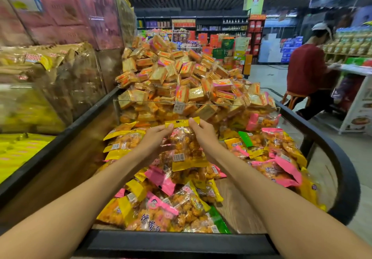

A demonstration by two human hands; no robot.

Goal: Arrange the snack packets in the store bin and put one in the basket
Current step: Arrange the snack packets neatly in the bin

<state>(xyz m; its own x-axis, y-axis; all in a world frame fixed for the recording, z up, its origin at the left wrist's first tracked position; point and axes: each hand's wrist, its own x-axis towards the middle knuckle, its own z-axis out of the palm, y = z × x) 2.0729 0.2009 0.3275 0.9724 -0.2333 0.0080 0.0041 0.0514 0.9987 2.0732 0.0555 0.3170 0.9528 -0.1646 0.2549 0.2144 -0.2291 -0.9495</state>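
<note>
A clear snack packet [184, 148] with yellow ends and orange pieces is held up over the store bin [342, 170]. My left hand [154, 139] grips its left side, thumb on the top yellow seal. My right hand [202, 133] pinches the top right edge and holds its right side. Beneath lie several loose packets with yellow, pink and green ends [161, 208], heaped along the bin's middle and right. No basket is in view.
Behind a clear divider [201, 105] rises a tall heap of square orange cracker packs [181, 73]. Clear boxes of goods [50, 73] stand on the left. A person in a red top [308, 71] sits at a counter to the right, across the aisle floor.
</note>
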